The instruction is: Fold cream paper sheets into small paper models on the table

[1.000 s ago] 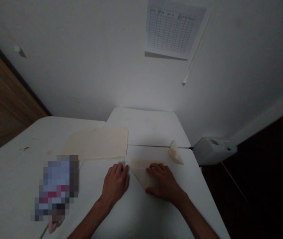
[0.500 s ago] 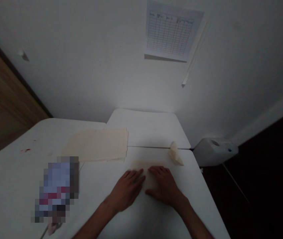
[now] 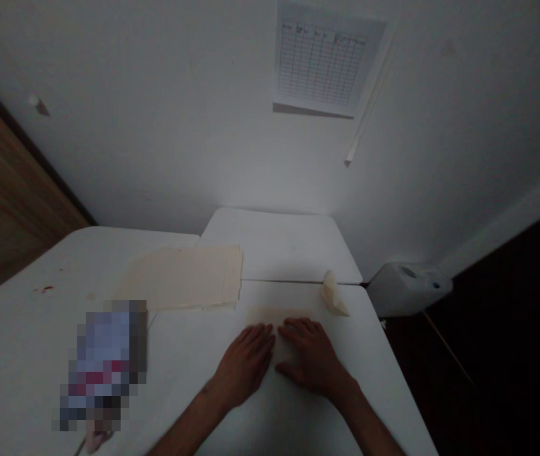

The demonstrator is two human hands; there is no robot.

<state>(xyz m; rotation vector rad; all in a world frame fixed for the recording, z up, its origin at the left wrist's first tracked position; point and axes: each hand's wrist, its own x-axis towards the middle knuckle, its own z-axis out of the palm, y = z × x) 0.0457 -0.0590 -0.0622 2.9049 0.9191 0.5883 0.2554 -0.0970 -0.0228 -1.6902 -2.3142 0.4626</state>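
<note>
Both hands rest on a pale beige sheet (image 3: 277,313) lying on the white table (image 3: 270,424). My left hand (image 3: 245,362) lies on its left part, fingers stretched forward and close together. On its right part my right hand (image 3: 312,356) lies palm down, with the thumb spread toward the left hand. The two hands nearly meet at the fingertips, and they hide much of the sheet. A folded beige piece (image 3: 333,296) stands up just beyond my right hand. Off to the far left is a stack of flat beige sheets (image 3: 189,277), touched by neither hand.
A pixelated item (image 3: 103,354) with a cord lies on the left of the table. Behind stands a white wall with a printed chart (image 3: 329,63). A white plastic container (image 3: 410,288) sits past the right table edge, above dark floor. Wooden boards (image 3: 8,183) are at far left.
The fingers of my left hand have drawn closer together, and its wrist has shifted slightly right. My right hand stays almost in place. The view has tilted a little.
</note>
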